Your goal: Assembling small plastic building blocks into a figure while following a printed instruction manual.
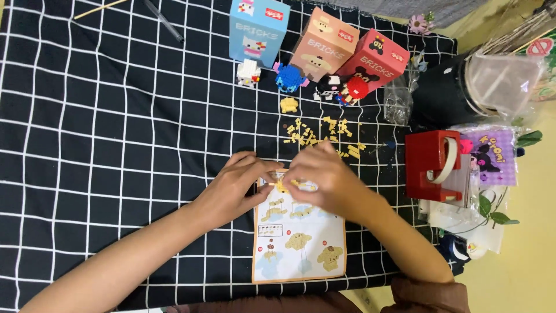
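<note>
Both hands meet over the instruction sheet (298, 240).

I see left hand (234, 185) and right hand (324, 177) pinched together on a small yellow brick piece (282, 185); its axis I cannot tell.

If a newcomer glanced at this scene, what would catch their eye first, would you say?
First, the two hands, left hand and right hand, meeting over a small yellow brick piece above the illustrated instruction sheet. Behind them stand three tall cardboard boxes, blue, tan and red, on the black white-gridded cloth.
</note>
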